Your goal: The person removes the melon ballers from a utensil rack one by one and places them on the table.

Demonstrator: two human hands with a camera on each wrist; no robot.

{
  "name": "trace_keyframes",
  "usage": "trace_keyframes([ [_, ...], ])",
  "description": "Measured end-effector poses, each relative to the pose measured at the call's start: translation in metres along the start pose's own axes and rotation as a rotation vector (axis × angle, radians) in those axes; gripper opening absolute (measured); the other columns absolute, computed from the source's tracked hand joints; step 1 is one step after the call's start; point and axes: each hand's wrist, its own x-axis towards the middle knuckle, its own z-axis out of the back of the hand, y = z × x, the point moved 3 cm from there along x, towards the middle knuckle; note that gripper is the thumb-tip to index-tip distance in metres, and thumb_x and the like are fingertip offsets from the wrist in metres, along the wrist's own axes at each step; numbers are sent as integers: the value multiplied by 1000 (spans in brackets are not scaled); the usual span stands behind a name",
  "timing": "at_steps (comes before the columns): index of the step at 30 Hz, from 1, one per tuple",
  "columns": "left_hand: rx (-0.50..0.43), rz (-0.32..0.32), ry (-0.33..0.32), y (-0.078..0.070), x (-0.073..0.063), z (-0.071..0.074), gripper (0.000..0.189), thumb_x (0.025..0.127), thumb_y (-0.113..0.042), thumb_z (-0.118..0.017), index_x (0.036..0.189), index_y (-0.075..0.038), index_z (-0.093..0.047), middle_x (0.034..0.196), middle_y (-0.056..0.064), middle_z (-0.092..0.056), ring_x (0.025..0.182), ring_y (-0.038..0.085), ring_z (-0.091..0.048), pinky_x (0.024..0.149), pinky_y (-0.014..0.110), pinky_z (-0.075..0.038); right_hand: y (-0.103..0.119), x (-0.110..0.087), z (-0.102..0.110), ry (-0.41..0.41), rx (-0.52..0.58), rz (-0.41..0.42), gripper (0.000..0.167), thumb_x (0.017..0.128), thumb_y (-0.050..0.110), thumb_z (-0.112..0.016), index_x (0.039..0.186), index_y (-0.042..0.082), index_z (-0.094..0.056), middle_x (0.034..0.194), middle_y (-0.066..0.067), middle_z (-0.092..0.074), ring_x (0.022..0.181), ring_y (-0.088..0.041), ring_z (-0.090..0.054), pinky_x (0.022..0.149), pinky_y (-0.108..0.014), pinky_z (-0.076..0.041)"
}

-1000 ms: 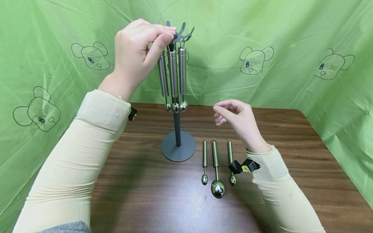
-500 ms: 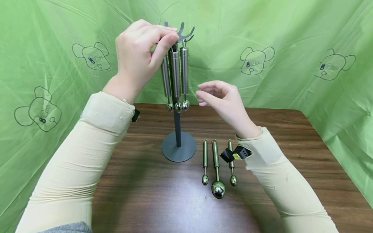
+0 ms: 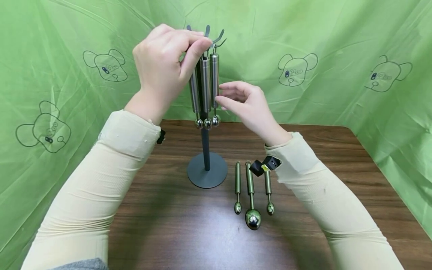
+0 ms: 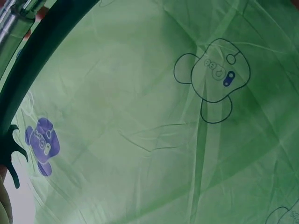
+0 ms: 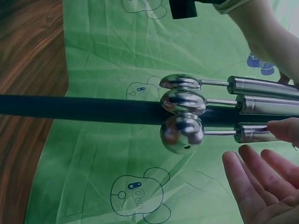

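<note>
The left hand [image 3: 165, 60] pinches the top of a dark grey metal stand [image 3: 205, 148], thumb and forefinger closed together at its crown of curved hooks. The stand rises upright from a flat round base [image 3: 216, 176] on a brown wood-grain worktop [image 3: 337, 168], nearer the worktop's back edge than the lower part in view. From the hooks hang three silver metal scoops with tubular handles and round bowls: a left one [image 3: 194, 93], a middle one [image 3: 206, 86] and a right one [image 3: 215, 80], side by side, bowls down, in front of the post. The right hand [image 3: 249, 107] is beside the right hanging handle, its fingers loosely bent and parted from the thumb, gripping nothing; the thumb tip meets the handle's outline, though contact cannot be told. On the worktop, between the base and the right edge, lie a small shiny metal scoop [image 3: 237, 182], a larger round-bowled metal scoop [image 3: 251, 187] and a second small metal scoop [image 3: 268, 187], ring ends toward the back edge. A black wrist camera [image 3: 271, 162] hides the last one's upper end from view.
</note>
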Motion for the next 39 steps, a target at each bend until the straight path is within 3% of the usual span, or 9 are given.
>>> trace_keyframes([
  [10, 27, 29, -11, -3, 1, -1, 25, 91, -38, -69, 90, -15, -79, 96, -7, -78, 79, 20, -68, 59, 42, -47, 5, 7, -4, 59, 60, 23, 28, 88, 7, -72, 115, 0, -68, 105, -8, -75, 84, -15, -69, 78, -30, -57],
  [18, -22, 37, 24, 0, 2, 1, 25, 92, -38, -69, 93, -16, -80, 96, -6, -78, 80, 20, -67, 64, 41, -48, 8, 5, -3, 31, 46, 42, 23, 86, 7, -74, 108, 0, -70, 97, -6, -76, 78, -18, -69, 73, -28, -57],
  [26, -83, 18, 19, 3, 4, 1, 20, 91, -33, -71, 91, -15, -80, 95, -5, -78, 87, 18, -74, 73, 40, -55, 16, 2, 3, -17, 51, 75, 21, 86, 7, -75, 104, -1, -70, 88, -2, -74, 73, -17, -68, 71, -30, -58],
  [32, -84, 2, 19, 3, 4, 1, 19, 91, -32, -71, 90, -16, -80, 94, -5, -78, 80, 20, -74, 65, 42, -52, 21, -3, 9, -38, 39, 95, 19, 86, 8, -75, 102, 0, -70, 82, 5, -73, 72, -16, -68, 71, -27, -57],
  [39, -43, 12, 14, 2, 4, 2, 21, 89, -35, -72, 88, -15, -80, 93, -4, -78, 79, 20, -73, 63, 43, -52, 22, -15, 20, -84, 58, 102, 15, 85, 8, -76, 99, 5, -72, 83, 1, -74, 68, -14, -66, 68, -27, -56],
])
